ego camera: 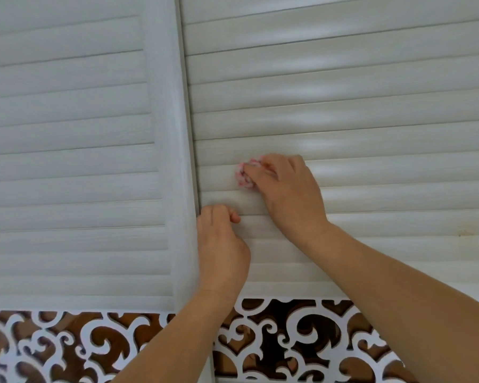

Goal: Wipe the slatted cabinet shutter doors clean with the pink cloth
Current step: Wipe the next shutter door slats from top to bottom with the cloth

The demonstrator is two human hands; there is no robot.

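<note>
Two shutter doors fill the upper frame, both cut off at the top and outer edges. Left shutter door (pixel 67 161): pale whitish slats, faint wood-grain streaks, horizontal, set inside a flat frame; its right upright overlaps the neighbouring door. Right shutter door (pixel 371 120): same slats, glossier, soft glare bands; small yellowish specks at right edge, too small to make out.

Lower frame: fretwork panel (pixel 53 349), white scroll cut-outs over brown backing, partly hidden by both forearms and cut off at the bottom.

Two bare hands, centre frame. Left hand (pixel 221 244): fingers curled in, loosely clenched, knuckles against the right door's slats just beside the frame edge; cannot tell whether anything is inside it. Right hand (pixel 285 189): fingers pinched down on the pink cloth (pixel 245 175), pressing it to a slat of the right door. Cloth bunched small, pink-and-white, nubbly; mostly hidden under fingertips.
</note>
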